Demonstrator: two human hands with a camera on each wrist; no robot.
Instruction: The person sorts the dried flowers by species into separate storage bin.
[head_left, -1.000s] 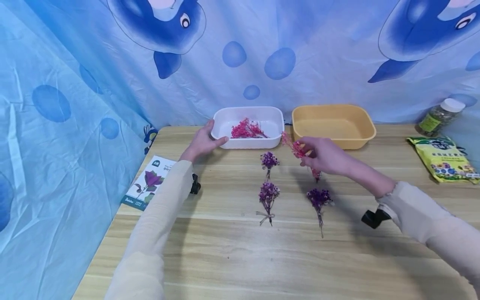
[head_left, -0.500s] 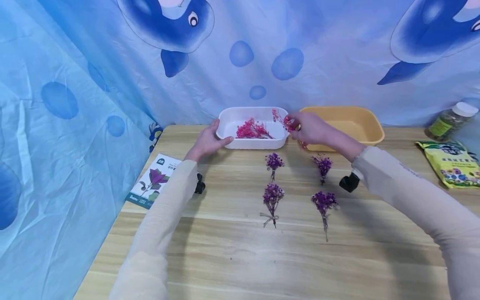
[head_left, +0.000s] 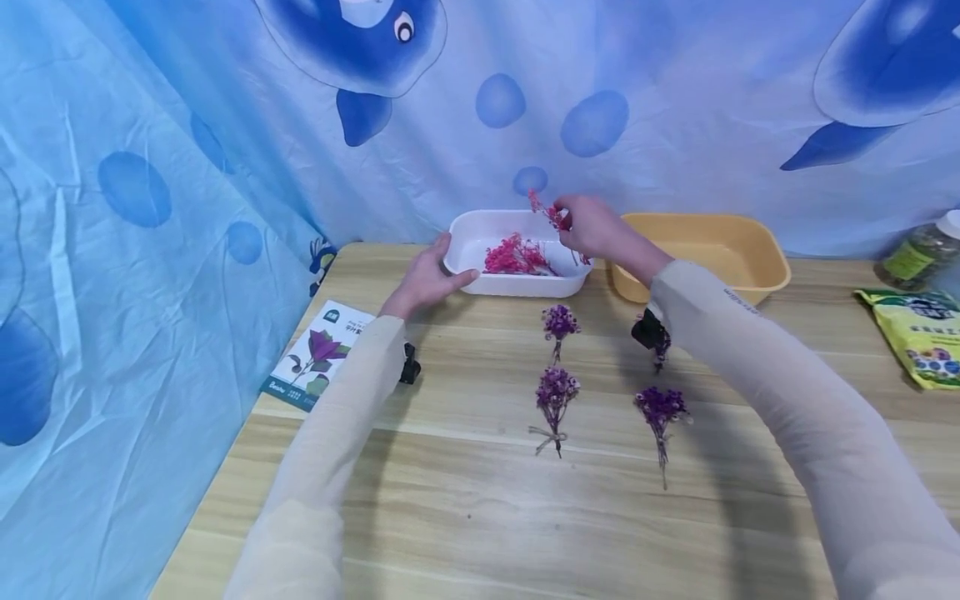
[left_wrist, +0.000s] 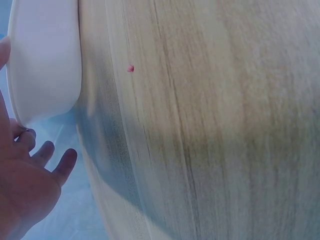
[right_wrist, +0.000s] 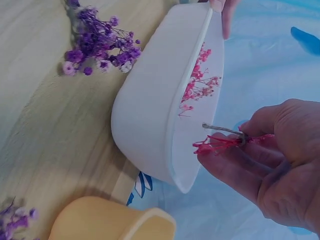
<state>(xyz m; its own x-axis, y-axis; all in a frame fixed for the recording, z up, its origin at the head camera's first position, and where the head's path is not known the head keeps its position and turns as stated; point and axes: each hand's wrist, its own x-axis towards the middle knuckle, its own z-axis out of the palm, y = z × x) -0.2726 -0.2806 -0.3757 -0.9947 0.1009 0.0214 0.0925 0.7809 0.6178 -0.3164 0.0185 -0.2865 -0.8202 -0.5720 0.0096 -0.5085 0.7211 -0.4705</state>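
Note:
My left hand (head_left: 425, 279) holds the left end of a white plastic basin (head_left: 525, 287), its thumb at the front rim and fingers at the side. Inside the basin lies a bunch of pink dried flowers (head_left: 517, 257). Over the basin's right end, my right hand (head_left: 594, 229) pinches another pink dried flower bunch (head_left: 552, 215) between thumb and fingers. Twine (right_wrist: 220, 128) ties its pink stems (right_wrist: 215, 145), whose cut ends show in the right wrist view. The blossoms point up and left in the head view.
A yellow basin (head_left: 712, 242) stands right of the white one. Several purple dried flower bunches (head_left: 557, 392) lie in front, one partly behind the right wrist camera. A flower card (head_left: 315, 354) lies left; a yellow packet (head_left: 918, 333) and jar (head_left: 915, 254) stand right.
My right hand has carried the pink flower bunch from the table before the yellow basin, up and left to above the white basin. The left hand stays at the white basin.

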